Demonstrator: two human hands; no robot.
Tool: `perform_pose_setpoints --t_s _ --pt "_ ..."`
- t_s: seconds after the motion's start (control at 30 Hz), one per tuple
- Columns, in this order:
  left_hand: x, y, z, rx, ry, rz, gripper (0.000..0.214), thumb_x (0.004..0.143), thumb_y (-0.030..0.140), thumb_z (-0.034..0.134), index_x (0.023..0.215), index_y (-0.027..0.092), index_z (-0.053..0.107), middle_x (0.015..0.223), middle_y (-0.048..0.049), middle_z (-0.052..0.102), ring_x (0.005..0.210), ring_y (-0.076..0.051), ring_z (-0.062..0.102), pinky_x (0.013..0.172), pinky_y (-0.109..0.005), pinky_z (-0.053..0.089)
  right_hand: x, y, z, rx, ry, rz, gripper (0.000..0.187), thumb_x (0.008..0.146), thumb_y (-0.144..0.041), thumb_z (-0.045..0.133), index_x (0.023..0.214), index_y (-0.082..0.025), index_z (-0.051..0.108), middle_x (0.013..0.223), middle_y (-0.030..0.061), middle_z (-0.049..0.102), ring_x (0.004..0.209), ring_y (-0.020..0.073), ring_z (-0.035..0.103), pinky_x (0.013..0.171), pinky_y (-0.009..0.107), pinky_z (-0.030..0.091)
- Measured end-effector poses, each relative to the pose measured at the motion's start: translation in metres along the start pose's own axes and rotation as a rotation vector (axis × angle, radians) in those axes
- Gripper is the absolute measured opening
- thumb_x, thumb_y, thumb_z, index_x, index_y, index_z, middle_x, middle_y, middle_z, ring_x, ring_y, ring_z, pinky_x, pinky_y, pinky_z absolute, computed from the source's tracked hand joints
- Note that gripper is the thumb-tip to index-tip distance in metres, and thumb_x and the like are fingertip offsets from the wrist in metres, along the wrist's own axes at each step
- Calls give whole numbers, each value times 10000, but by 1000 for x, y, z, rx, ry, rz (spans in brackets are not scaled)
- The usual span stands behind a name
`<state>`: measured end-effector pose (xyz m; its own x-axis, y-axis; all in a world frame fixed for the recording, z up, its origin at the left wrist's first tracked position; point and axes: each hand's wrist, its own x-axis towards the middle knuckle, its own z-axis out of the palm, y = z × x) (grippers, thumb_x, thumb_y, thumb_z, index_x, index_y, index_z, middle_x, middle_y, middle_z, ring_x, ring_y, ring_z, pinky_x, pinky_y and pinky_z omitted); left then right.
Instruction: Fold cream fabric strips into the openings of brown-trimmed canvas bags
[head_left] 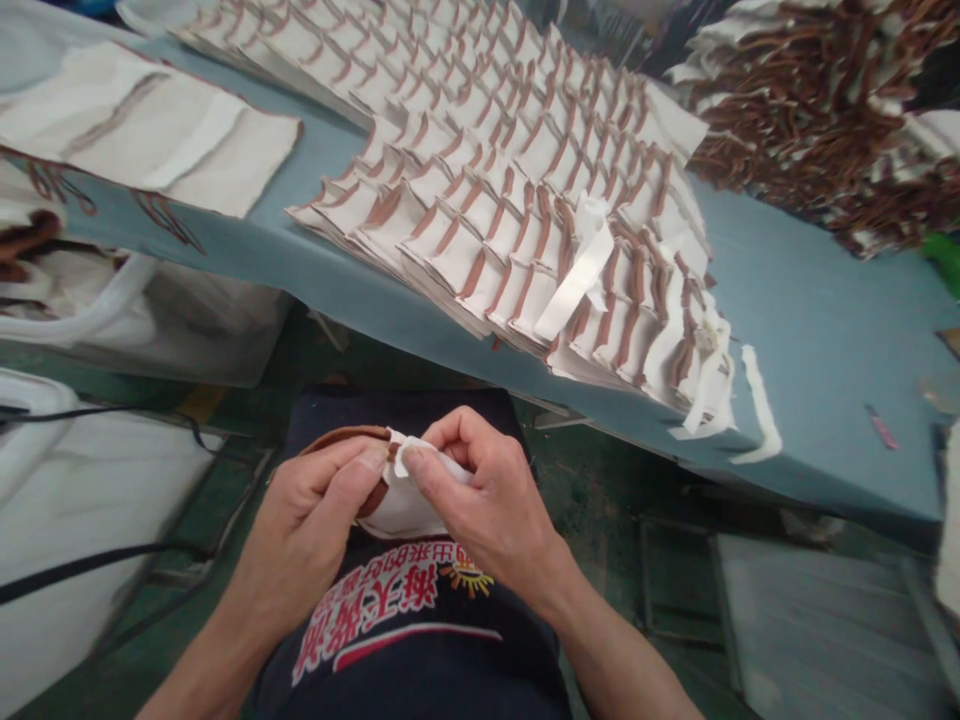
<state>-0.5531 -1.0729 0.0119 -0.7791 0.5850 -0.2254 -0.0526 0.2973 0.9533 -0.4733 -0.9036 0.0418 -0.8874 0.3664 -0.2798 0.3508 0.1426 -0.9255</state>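
Note:
Close to my body, a small white fabric piece with brown trim point(401, 508) is held between both hands. My left hand point(322, 500) pinches its brown edge, thumb on top, and a brown strip curves out behind the fingers. Against the same edge, my right hand point(480, 490) is closed with thumb and fingers on a white strip point(409, 455). The two thumbs are a short way apart. My fingers and palms hide part of the fabric piece.
A blue-covered table point(787, 300) bears rows of stacked white pieces with brown edges point(480, 220), with loose white strips point(577, 275) on them. A flat cream panel point(187, 140) lies at left, a brown-and-white heap point(825, 110) at right. White plastic bins point(90, 310) stand lower left.

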Motion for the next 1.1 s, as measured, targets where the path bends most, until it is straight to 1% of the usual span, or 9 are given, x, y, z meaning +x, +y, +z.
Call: perform_pose_setpoints --t_s 0.1,0.23,0.37,0.5,0.67,0.83,0.93,1.03,1.1 --pt "2 -3 -1 -16 -10 -18 411 1018 538 613 860 214 812 851 -37 777 784 -208 701 727 -253 601 0 2 0 6 9 -4 226 939 -428 683 838 -238 612 625 -67 620 531 111 497 537 256 334" --pt "2 0 3 -41 -57 -74 307 908 476 768 1021 203 849 877 -37 801 750 -200 725 686 -241 593 -1 6 2 -9 47 -28 244 955 -449 679 848 -242 607 621 -70 604 530 114 504 548 258 337" --pt "-1 9 13 -97 94 -117 285 874 451 764 965 189 827 818 -26 780 724 -183 709 670 -233 564 -2 10 5 4 54 -37 234 973 -448 668 876 -244 604 638 -66 620 536 116 523 550 255 348" --pt "-2 15 19 -56 96 -96 246 829 434 772 869 194 802 692 12 693 608 -154 623 579 -226 513 -3 13 7 19 40 -35 237 979 -452 668 886 -248 590 641 -68 614 538 118 524 553 256 347" --pt "-1 15 19 -20 182 -81 239 867 421 698 825 204 790 680 21 690 605 -136 593 568 -215 471 -1 18 8 61 14 -19 248 982 -456 688 892 -241 602 640 -76 611 537 113 503 550 257 341" --pt "3 5 12 48 97 -16 259 851 442 713 808 199 792 613 24 669 513 -129 565 484 -210 440 0 23 9 74 -3 -42 244 995 -455 705 912 -237 631 657 -75 613 547 110 496 554 260 329" --pt "3 4 14 78 141 4 274 868 430 661 796 200 792 615 22 680 501 -126 578 468 -202 429 0 23 7 12 11 -91 256 1004 -474 704 919 -243 637 660 -72 576 563 116 489 583 265 335" --pt "-2 4 19 163 210 102 255 907 369 617 792 218 788 698 22 722 565 -124 618 519 -199 454 0 19 5 -56 19 -109 262 990 -481 707 897 -248 631 642 -73 540 558 119 472 597 274 323" --pt "-5 1 21 225 256 161 247 935 330 600 802 231 783 692 37 703 554 -116 597 524 -204 442 1 15 3 -93 3 -90 264 981 -483 712 897 -247 630 657 -64 565 572 123 494 603 277 318"
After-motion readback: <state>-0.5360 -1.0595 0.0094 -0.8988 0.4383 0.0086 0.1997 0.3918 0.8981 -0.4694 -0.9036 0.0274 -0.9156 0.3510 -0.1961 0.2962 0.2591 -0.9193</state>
